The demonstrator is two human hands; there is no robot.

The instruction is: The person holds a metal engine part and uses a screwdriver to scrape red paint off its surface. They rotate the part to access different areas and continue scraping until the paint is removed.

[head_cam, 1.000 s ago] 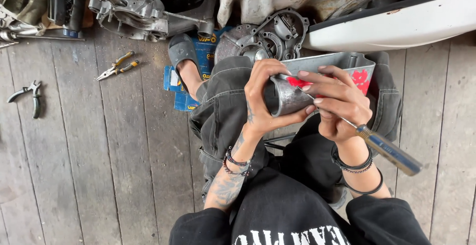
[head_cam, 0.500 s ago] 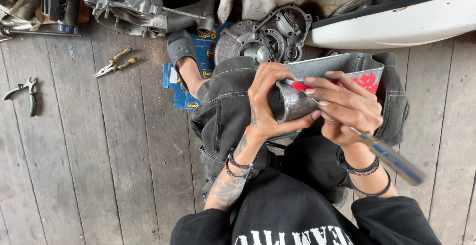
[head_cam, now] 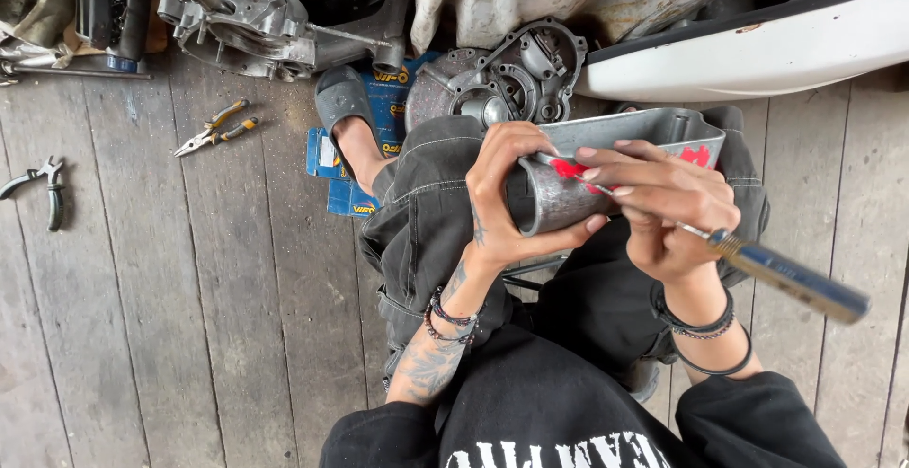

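From the head camera, the person sat on a plank floor with a grey metal cover resting on the lap, against the knee. The left hand wrapped the cover's rounded end, fingers curled under it and thumb over the top. The right hand pinched a screwdriver between thumb and fingertips, its tip laid on red residue along the cover's rim. Scraping looked best done with the blade kept flat and stroked away from the holding fingers, the cover braced hard on the thigh. The right wrist was bent inward, handle pointing out past the forearm. Pliers lay well apart, near an engine case.
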